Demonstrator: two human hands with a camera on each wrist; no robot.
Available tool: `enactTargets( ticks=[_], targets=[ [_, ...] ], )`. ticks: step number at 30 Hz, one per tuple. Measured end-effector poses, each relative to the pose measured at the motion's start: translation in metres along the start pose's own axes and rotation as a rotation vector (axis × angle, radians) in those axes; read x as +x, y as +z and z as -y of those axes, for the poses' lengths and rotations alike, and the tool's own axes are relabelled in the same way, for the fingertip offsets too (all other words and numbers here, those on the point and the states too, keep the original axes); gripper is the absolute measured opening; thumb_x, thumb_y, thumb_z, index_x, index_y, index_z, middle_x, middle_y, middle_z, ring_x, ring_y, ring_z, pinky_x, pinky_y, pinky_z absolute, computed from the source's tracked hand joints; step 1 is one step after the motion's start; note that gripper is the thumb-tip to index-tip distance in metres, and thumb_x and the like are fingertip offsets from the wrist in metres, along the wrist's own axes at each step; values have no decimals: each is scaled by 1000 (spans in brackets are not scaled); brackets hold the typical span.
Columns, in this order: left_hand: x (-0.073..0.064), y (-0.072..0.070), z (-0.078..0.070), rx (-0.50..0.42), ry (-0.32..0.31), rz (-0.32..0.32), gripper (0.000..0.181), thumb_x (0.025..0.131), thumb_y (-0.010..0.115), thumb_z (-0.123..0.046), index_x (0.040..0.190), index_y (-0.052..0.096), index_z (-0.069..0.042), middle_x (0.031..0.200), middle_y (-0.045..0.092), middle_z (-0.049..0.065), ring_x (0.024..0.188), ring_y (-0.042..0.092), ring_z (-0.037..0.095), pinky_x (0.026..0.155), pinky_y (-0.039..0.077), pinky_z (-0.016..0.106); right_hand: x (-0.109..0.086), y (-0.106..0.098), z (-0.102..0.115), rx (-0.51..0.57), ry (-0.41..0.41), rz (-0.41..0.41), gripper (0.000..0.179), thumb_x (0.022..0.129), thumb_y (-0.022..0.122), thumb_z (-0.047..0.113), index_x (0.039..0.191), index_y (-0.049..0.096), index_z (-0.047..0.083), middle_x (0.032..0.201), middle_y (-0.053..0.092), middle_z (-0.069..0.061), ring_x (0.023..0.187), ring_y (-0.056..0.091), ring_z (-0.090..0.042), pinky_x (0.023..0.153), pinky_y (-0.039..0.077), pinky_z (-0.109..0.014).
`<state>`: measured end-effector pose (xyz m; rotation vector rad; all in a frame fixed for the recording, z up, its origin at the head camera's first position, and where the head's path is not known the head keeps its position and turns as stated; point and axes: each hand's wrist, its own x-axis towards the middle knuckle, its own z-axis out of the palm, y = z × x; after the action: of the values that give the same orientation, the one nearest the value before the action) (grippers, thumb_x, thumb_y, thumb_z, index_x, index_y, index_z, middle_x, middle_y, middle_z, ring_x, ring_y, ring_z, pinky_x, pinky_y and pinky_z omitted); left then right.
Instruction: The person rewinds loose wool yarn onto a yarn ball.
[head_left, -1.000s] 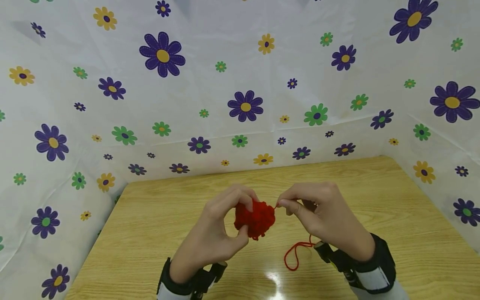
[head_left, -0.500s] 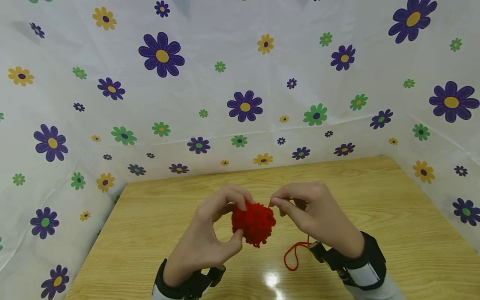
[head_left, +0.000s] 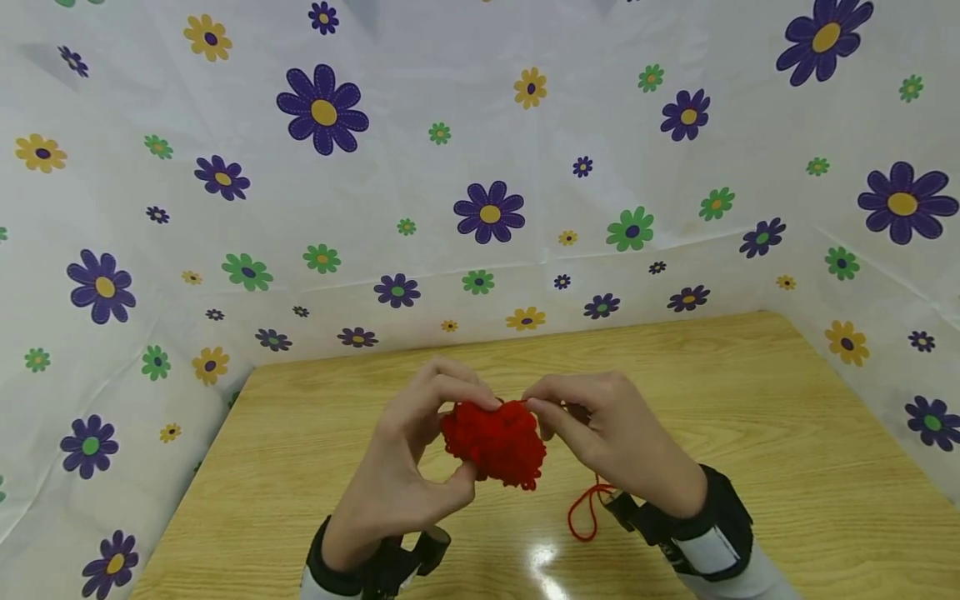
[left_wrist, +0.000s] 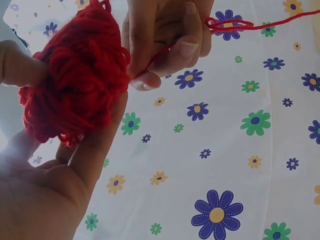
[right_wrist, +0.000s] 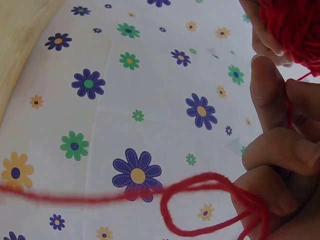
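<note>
Above the table, my left hand (head_left: pixel 416 462) holds a fluffy bundle of red yarn (head_left: pixel 498 444) between thumb and fingers. In the left wrist view the yarn bundle (left_wrist: pixel 80 75) shows many looped strands, with the thumb across one side and fingers behind it. My right hand (head_left: pixel 611 433) pinches a red strand close to the bundle's upper right edge. The strand runs through its curled fingers, and a loose loop (right_wrist: pixel 200 232) comes out below them in the right wrist view. More of the loose yarn (head_left: pixel 581 517) shows below the right hand in the head view.
A wooden table (head_left: pixel 300 483) lies under both hands. White cloth (head_left: pixel 420 167) printed with purple, yellow and green flowers stands behind it and along both sides. Each wrist wears a black strap with a small camera.
Both hands have shifted left, the right one further, so it is closer to the left. The yarn bundle has turned in the left hand and moved left with it.
</note>
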<state>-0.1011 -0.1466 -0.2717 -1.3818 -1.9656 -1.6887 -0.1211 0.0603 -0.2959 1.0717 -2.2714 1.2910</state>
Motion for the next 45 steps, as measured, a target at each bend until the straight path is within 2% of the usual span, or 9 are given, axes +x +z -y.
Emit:
enactTargets(
  ticks=[5,10,17,24,29,34,38,45],
  targets=[
    [0,-1,2,-46,11,-22,50,60,57,18,106,47,4,105,44,19,94,46,32,71,50,44,-3,7,-18,-13,10,13,13,88,52,21,93,64,20,67,55,12,46,40,-4,39,33,-19],
    [0,-2,4,-78,8,-60,50,60,60,20,106,44,7,116,42,26,103,45,38,74,49,44,-6,11,-28,-11,13,21,14,89,52,22,97,63,21,71,57,13,48,42,-5,40,37,-20],
    [-3,-1,8,-83,-10,-187,49,62,61,20,105,39,11,112,47,26,98,50,38,75,48,45,-6,16,-29,9,-27,23,11,89,52,16,94,61,19,67,55,11,48,42,-3,37,34,-19],
    [-3,-2,12,-74,31,-291,47,63,62,21,103,39,13,110,47,27,97,50,41,76,47,45,-6,22,-26,-42,-4,46,14,90,49,28,97,59,23,64,54,13,44,39,-3,36,31,-18],
    [-3,-3,15,-73,72,-353,46,62,61,22,102,39,14,108,47,28,98,50,41,75,47,46,-7,26,-23,-64,-7,44,10,89,52,26,95,60,24,63,51,16,45,37,-2,37,30,-18],
    [-2,-3,16,-61,96,-406,45,62,62,22,99,38,15,107,46,29,97,50,40,76,47,45,-7,33,-19,-72,-52,60,11,87,55,24,97,61,23,63,52,16,45,37,1,37,31,-14],
    [-1,-1,15,-36,105,-420,44,62,63,22,97,38,16,107,46,29,97,50,39,77,47,44,-8,37,-16,-91,-61,85,15,88,53,29,97,63,23,65,53,16,48,40,1,41,35,-13],
    [2,4,15,36,135,-409,43,59,63,24,94,39,15,104,45,29,96,48,40,76,48,42,-10,38,-9,-112,-60,112,10,88,54,27,91,63,25,65,50,20,51,40,4,46,37,-11]
  ],
)
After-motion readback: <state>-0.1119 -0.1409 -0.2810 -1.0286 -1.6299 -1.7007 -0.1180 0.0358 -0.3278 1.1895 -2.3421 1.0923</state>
